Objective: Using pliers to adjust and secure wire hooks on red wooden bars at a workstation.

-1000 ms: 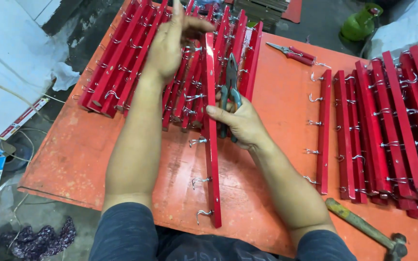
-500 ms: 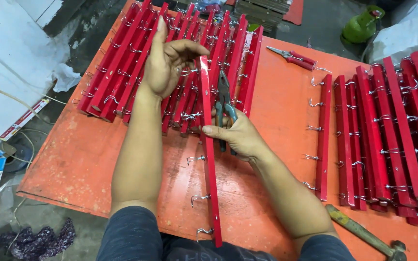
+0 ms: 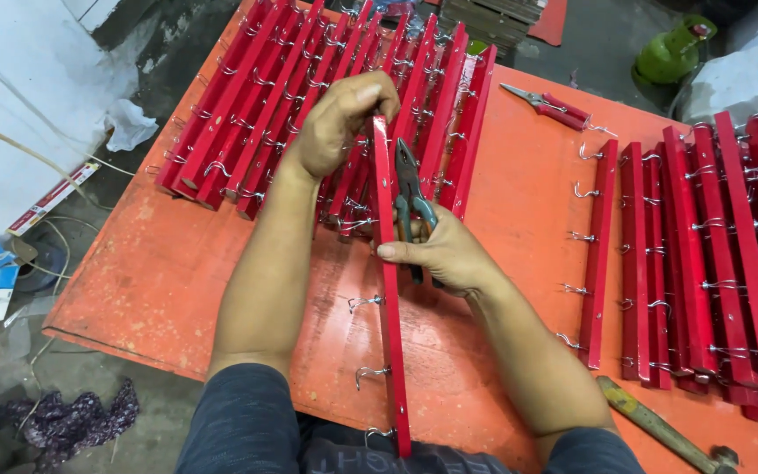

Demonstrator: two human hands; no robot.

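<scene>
A long red wooden bar [image 3: 390,333] with metal hooks along its left side runs from my lap up over the orange table [image 3: 177,272]. My left hand [image 3: 337,123] grips its far end. My right hand [image 3: 445,254] pinches the bar near its middle and also holds grey pliers with dark green handles [image 3: 411,189], jaws pointing away from me. Behind both hands lies a pile of similar red hooked bars [image 3: 309,96].
More red hooked bars [image 3: 712,254] lie in rows on the right. Red-handled pliers [image 3: 546,104] rest at the table's far side. A hammer [image 3: 660,430] lies at the near right edge. A green gas cylinder [image 3: 673,53], rags and wires are on the floor.
My left hand has slid back toward me from the pile while holding the bar's far end, and the bar has come nearer with it. My right hand stays on the bar with the pliers.
</scene>
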